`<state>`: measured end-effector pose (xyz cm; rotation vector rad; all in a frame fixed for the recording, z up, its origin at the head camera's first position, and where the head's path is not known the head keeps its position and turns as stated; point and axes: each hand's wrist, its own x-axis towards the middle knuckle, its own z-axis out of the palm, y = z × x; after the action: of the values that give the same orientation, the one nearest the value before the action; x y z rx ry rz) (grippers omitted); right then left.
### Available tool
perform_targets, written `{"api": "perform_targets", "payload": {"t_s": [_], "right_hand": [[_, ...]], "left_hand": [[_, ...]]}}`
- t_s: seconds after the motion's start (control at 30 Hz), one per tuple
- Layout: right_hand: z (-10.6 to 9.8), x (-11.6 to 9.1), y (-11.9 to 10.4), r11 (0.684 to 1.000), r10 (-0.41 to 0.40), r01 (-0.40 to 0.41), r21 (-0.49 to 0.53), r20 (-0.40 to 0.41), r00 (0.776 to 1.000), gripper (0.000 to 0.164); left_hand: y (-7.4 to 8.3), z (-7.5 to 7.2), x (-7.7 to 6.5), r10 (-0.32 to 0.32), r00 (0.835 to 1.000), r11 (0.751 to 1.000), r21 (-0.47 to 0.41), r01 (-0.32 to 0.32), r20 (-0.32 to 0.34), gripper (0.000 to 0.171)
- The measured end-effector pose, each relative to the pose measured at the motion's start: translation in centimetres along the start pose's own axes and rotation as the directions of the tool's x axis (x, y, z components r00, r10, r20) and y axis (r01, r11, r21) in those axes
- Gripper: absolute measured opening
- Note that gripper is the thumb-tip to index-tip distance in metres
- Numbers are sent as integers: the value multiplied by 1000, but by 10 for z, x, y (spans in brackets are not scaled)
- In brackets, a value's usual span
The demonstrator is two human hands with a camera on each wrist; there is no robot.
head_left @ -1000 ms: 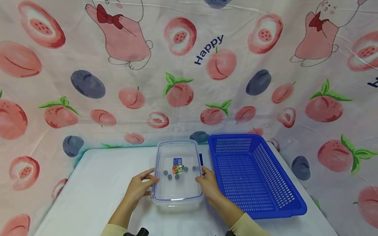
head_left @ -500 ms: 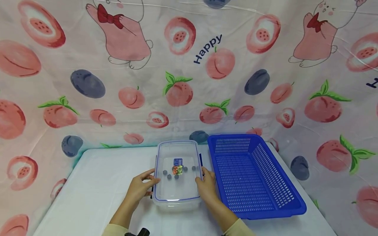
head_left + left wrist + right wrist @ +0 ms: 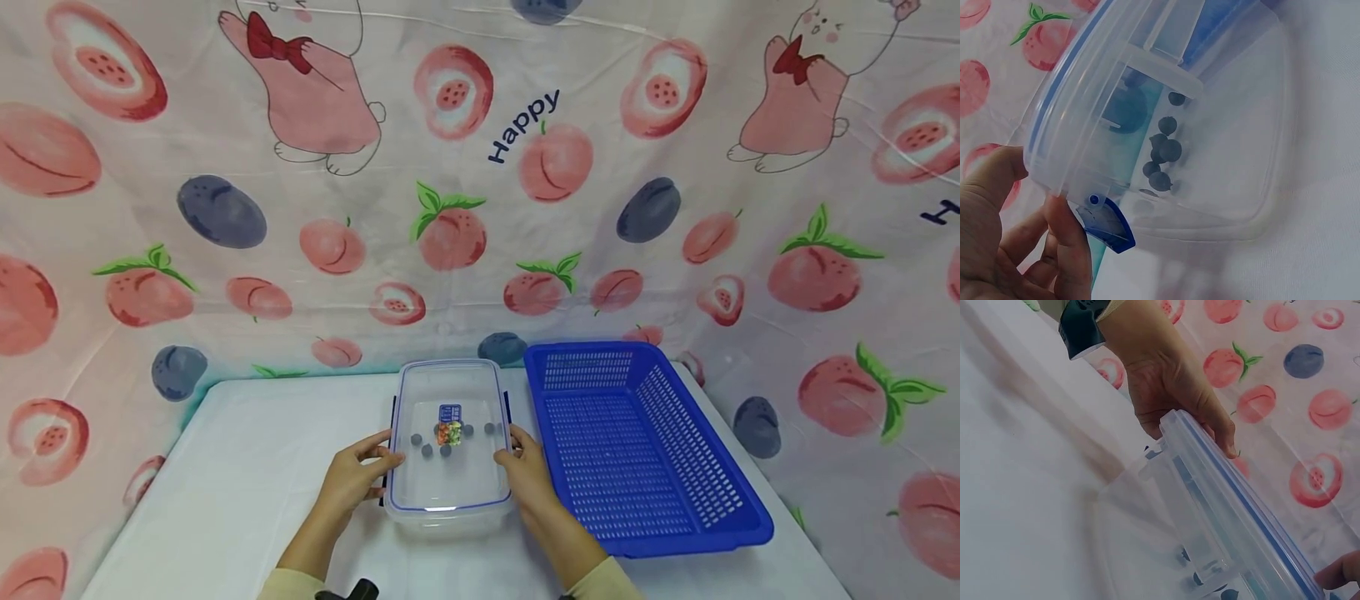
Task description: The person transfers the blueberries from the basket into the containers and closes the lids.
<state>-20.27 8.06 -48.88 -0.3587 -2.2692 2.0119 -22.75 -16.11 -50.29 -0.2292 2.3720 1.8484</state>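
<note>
A clear plastic food container (image 3: 450, 483) with a blue seal round its lid stands before me, a small colored label (image 3: 450, 423) on it. Several dark blueberries (image 3: 1168, 150) show inside through its wall. My left hand (image 3: 356, 471) grips the left edge, thumb on the lid rim and fingers beneath it, beside a blue-edged latch (image 3: 1108, 225) that sticks outward. On the opposite edge my right hand (image 3: 528, 475) holds the rim between thumb and fingers. The right wrist view shows my left hand (image 3: 1175, 394) across the box and the right thumb (image 3: 1341, 572) on the lid edge.
A blue perforated plastic basket (image 3: 750, 533) sits on the table right of the container. White cloth covers the table (image 3: 247, 467). Behind it hangs a curtain (image 3: 450, 325) printed with peaches and rabbits. A black wrist mount (image 3: 363, 590) shows at the bottom edge.
Dark latch edges now show along the container's left side, unlike a second ago. My right forearm has drawn slightly left. The camera view has shifted a little; both hands keep their hold.
</note>
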Motion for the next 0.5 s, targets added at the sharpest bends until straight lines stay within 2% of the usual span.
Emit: {"api": "perform_targets", "payload": {"t_s": [0.23, 0.5], "right_hand": [[1, 0, 0, 997, 51, -52, 57, 10, 999, 62], [1, -2, 1, 997, 43, -43, 66, 2, 999, 63]], "left_hand": [[-1, 0, 1, -1, 1000, 1000, -21, 0, -6, 57], [0, 0, 1, -14, 1000, 999, -34, 14, -1, 56]]}}
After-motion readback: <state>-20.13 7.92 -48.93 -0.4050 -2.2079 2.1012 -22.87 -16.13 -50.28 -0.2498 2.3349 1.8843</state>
